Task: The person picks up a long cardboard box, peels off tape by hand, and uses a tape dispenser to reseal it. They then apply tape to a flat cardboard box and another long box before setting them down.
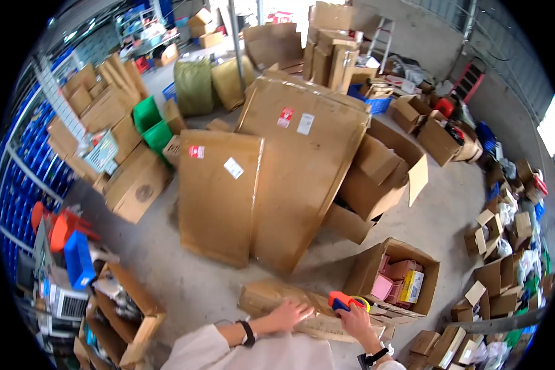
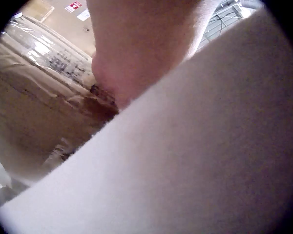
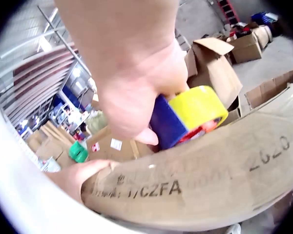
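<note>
Right grip (image 1: pixel 356 322) is wrapped round the blue-and-red tape dispenser (image 3: pixel 167 123), yellow tape roll (image 3: pixel 198 105) at the brown cardboard package (image 3: pixel 210 183); contact unclear. Probably held ready for taping. Left grip (image 1: pixel 290 316) lies on package, fingers extended, not clamped; likely steadying it. Package sits crosswise before the torso, near open carton (image 1: pixel 365 271), presumably so both hands reach.

Beneath you, the grey concrete floor (image 1: pixel 441 203) bears a large flat carton (image 1: pixel 305 179) and a smaller flat carton (image 1: pixel 221 203) mid-frame, an open box (image 1: pixel 365 271) at lower right, and a stuffed green sack (image 1: pixel 193 89) left of top centre. Your long taped package (image 1: pixel 262 297), bottom centre, hides its underside.
</note>
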Demonstrator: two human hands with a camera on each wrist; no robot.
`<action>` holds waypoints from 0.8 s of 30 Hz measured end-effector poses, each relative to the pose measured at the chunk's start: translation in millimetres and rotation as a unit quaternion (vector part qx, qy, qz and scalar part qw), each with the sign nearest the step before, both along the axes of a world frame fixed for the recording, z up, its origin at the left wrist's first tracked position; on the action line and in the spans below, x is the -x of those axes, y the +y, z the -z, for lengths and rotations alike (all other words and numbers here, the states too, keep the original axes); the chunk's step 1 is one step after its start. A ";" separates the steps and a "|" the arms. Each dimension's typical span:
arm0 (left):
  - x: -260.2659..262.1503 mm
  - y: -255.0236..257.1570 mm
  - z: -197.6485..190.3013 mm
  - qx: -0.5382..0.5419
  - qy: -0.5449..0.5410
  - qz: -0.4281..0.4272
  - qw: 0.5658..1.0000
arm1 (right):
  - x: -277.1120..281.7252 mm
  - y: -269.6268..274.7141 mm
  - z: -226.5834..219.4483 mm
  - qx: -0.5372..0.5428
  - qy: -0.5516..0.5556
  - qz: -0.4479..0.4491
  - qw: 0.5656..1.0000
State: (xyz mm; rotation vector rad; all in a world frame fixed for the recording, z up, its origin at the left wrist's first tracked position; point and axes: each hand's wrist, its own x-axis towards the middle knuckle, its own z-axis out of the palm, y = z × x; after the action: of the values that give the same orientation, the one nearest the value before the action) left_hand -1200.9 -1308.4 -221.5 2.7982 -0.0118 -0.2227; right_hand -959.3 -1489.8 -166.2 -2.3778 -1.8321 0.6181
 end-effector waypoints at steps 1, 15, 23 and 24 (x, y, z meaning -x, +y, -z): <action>3.2 1.7 -2.7 0.023 -0.019 -0.009 1.000 | 0.9 1.9 3.0 0.004 -0.017 -0.010 1.000; 86.1 75.2 5.3 0.017 0.015 0.033 0.999 | 91.3 45.1 -16.7 0.186 -0.175 -0.162 0.953; 119.6 152.5 0.9 0.051 -0.027 0.063 0.996 | 167.9 54.4 -24.7 0.142 -0.177 -0.056 0.972; 122.2 155.6 2.4 0.048 -0.034 0.074 0.996 | 176.1 51.5 -17.2 0.155 -0.167 -0.042 0.973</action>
State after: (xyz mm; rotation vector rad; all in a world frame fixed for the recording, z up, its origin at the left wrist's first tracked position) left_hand -1323.1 -1152.9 -223.9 2.7098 -0.2407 -0.1579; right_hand -1135.4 -1438.3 -149.0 -2.7616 -2.1156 0.5761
